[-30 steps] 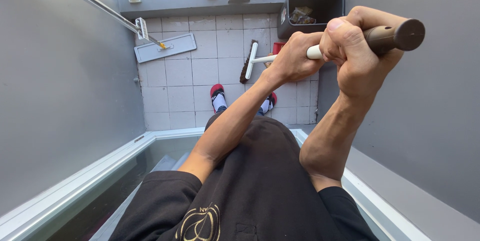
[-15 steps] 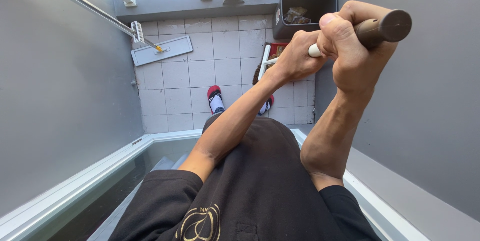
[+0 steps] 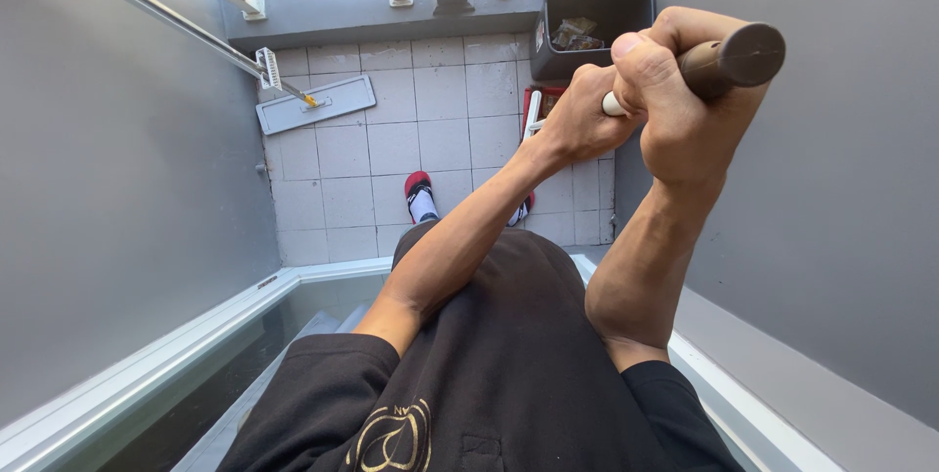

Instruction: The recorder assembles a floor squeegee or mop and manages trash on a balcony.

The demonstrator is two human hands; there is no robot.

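currently looking straight down past black shorts at a tiled floor (image 3: 391, 149). gripping a long tool handle (image 3: 729, 56) with both hands: right hand (image 3: 685, 100) wrapping the dark brown end, fingers curling fully around it; left hand (image 3: 582, 120) clamping just below, on the white part of the shaft, fingers likewise wrapped tight. long axis running from the brown cap, past both fists, down toward the floor; lower end largely hiding behind the left forearm, only a white and red piece showing beside it. right hand sitting nearer the cap, left hand nearer the floor end. dark bin (image 3: 592, 27) standing just beyond the handle, against the railing. flat mop (image 3: 315, 105) lying well apart from the handle, toward the left wall. red sandal (image 3: 419, 196) planting on tiles, below the handle.
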